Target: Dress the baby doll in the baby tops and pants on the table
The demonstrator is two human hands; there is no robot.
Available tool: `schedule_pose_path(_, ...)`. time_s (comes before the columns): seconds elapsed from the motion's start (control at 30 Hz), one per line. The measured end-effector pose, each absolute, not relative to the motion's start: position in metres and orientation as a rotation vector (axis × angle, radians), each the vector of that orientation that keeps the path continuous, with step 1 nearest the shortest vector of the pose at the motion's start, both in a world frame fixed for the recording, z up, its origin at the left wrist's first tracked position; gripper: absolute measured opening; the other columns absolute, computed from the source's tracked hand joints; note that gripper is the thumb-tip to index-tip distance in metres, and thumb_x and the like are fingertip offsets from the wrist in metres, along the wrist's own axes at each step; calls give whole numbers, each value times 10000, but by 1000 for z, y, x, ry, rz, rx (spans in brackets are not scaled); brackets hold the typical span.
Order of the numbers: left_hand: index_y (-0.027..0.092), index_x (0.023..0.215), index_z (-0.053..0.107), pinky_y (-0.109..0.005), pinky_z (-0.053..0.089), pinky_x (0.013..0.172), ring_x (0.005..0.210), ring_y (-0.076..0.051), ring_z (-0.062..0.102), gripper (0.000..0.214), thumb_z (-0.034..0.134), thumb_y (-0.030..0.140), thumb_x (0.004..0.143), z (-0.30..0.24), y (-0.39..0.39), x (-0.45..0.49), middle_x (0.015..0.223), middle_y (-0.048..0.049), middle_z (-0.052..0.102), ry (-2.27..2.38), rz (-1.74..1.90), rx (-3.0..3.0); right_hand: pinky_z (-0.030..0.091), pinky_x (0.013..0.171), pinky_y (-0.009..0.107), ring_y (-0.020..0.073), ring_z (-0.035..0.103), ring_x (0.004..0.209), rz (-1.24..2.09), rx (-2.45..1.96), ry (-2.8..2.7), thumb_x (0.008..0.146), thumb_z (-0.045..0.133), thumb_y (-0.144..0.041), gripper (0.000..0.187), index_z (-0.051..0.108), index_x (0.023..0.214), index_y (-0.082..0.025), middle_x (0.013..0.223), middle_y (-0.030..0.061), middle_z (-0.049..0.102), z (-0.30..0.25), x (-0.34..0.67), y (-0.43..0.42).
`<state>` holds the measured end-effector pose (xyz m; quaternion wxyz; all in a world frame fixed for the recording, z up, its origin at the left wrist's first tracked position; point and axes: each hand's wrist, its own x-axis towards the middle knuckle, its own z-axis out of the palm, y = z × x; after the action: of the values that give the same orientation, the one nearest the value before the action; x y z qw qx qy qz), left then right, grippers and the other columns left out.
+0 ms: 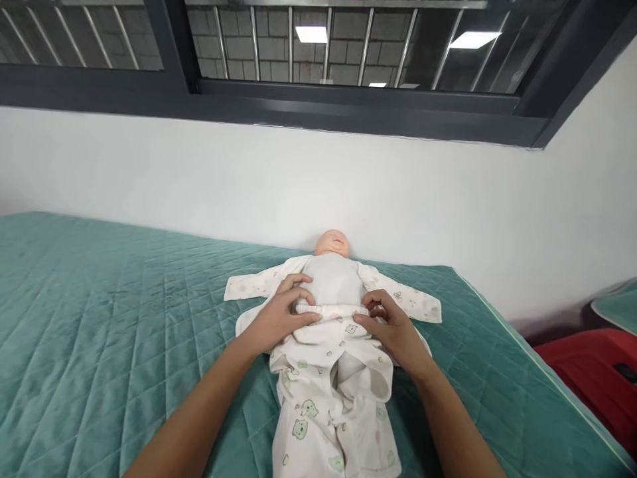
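Note:
A baby doll (332,265) lies on its back on the green quilted bed (99,312), head toward the wall. An open white printed top (418,302) is spread under it, sleeves out to both sides. White printed trousers (328,392) cover its legs. My left hand (279,315) grips the trousers' waistband at the doll's left-side waist as seen, thumb and fingers pinched on the fabric. My right hand (391,325) pinches the waistband on the other side. Both hands are closed on the cloth.
A white wall (199,179) runs right behind the doll's head, under a dark-framed barred window (318,60). The bed's right edge (522,358) drops off beside a red object (592,378) on the floor.

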<state>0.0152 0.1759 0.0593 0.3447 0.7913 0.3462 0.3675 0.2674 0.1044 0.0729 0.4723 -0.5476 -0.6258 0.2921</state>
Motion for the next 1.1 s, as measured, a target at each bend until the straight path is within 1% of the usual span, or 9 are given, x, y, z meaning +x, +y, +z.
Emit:
schedule_pose_path(0.1,238,885,621,-419,378,1130,1383,-277,405,213,704,429,837,63,174,13,1425,-59,438,882,855,2074,420,819,324,182,499,892,678,-1326,-1642,815,707,-345,205,583,957,-266,993,6,528,74,269,105)
schedule_pose_path(0.23,221,840,569,-356,452,988,1277,-247,491,201,649,400,883,65,170,15,1383,-66,467,900,882,2116,430,814,332,184,494,882,655,-1347,-1741,843,692,-362,188,562,943,-267,994,9,509,72,273,105)
schedule_pose_path(0.37,213,836,527,-334,438,947,1180,-223,555,181,557,356,943,66,170,19,1255,-77,564,894,987,2194,405,941,366,221,500,1060,522,-1339,-1833,882,658,-385,171,555,887,-249,1071,41,504,70,272,106)
schedule_pose_path(0.43,215,822,501,-331,430,920,1112,-217,583,190,535,348,953,66,175,22,1140,-60,621,923,1039,2213,401,950,366,229,509,1091,461,-1308,-1861,925,591,-386,174,546,847,-237,1097,57,523,70,269,109)
schedule_pose_path(0.53,224,812,474,-305,411,753,859,-195,596,208,526,370,951,66,185,29,888,-14,637,1057,1060,2205,416,848,342,215,553,956,382,-1338,-1872,958,511,-394,213,530,822,-231,975,46,578,71,262,118)
schedule_pose_path(0.63,233,821,447,-296,321,633,664,-179,497,209,522,383,947,67,200,37,704,23,544,1200,1058,2196,378,720,320,190,529,743,331,-1509,-1797,948,500,-430,248,511,793,-237,747,-3,566,73,257,134)
schedule_pose_path(0.87,224,783,406,-285,314,671,709,-166,458,235,542,364,915,67,232,44,710,31,483,1223,1022,1885,334,645,295,173,469,648,478,-1600,-1604,862,578,-507,285,535,762,-244,617,-44,494,78,256,176)
schedule_pose_path(1.0,211,784,447,-272,327,661,706,-145,453,253,595,398,872,61,233,41,736,36,494,1141,1054,1668,330,595,278,145,424,599,706,-1523,-1370,784,683,-538,343,537,717,-236,595,-55,485,69,258,181)
schedule_pose_path(1.1,205,774,487,-268,329,642,676,-138,457,246,642,387,830,57,227,37,706,39,508,1154,1092,1606,355,579,268,130,447,595,964,-1355,-1097,700,774,-540,375,562,737,-232,644,-53,548,61,259,176)
